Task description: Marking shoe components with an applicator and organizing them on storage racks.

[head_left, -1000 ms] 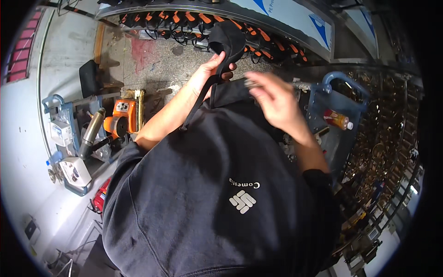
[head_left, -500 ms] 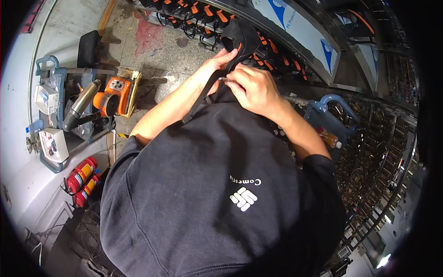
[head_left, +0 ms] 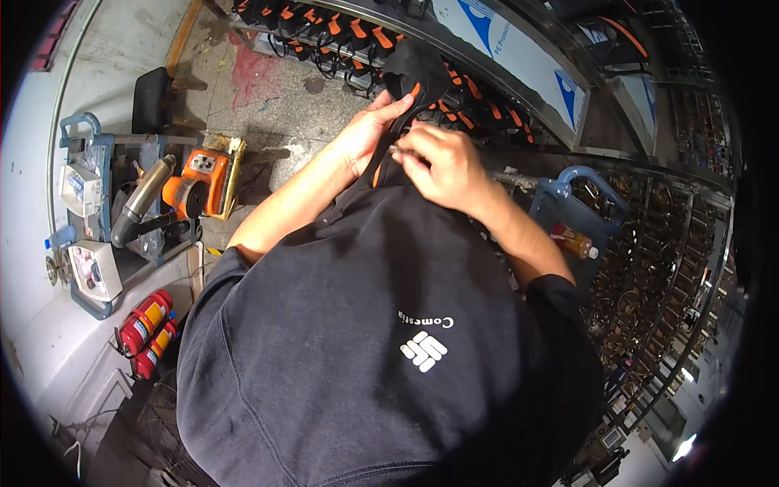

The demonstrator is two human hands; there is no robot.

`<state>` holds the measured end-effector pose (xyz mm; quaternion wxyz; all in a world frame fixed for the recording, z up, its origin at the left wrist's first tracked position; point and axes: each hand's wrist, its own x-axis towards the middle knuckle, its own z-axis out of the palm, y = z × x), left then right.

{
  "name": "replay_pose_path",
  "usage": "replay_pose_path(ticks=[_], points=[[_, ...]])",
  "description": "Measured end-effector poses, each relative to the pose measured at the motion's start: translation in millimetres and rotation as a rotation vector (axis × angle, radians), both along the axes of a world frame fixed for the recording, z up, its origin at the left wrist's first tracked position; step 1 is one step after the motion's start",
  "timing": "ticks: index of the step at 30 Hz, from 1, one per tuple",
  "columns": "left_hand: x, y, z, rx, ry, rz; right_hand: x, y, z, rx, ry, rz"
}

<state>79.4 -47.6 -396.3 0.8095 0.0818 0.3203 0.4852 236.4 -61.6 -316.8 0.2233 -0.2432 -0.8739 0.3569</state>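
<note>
The black piece [head_left: 418,69], perhaps part of a shoe, is up in front of the person's chest, held in the left hand [head_left: 367,136]. That grip is clamped on it, thumb on top. The right hand [head_left: 449,162] works just beside its lower end, thumb and forefinger drawn together; I can't tell whether they pinch its edge or some small thing.

To do this well, I'd keep the left grip firm and the cloth taut, let the right fingertips make short, light moves, and leave the orange edge [head_left: 376,174] untwisted.

Well left of the black piece, a blue trolley [head_left: 79,118] carries two white boxes, one farther away [head_left: 75,191] and one nearer the person [head_left: 95,272]; what they hold is too small to make out. To its right, on another blue trolley [head_left: 545,195], lies a bottle [head_left: 573,242] with something amber or reddish inside. Two red fire extinguishers [head_left: 150,316] are to its left, nearer the person.
</note>
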Motion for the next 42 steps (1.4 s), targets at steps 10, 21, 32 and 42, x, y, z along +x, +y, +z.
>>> replay_pose_path(ticks=[10, 21, 32, 42], points=[[-14.0, 31.0, -17.1, 0.108, -0.475, -0.163, 36.5, 51.0, 29.5, -0.031, 0.012, -0.481], [-21.4, 34.8, -6.8, 0.098, -0.180, -0.115, 0.0, 59.7, -6.1, 0.212, 0.069, -0.579], [-31.3, 32.8, 13.5, 0.155, -0.030, -0.011, -19.2, 56.5, 1.9, 0.241, 0.066, -0.518], [-22.6, 23.8, 36.2, 0.183, 0.130, 0.193, -35.9, 44.3, 7.3, 0.310, 0.024, -0.490]])
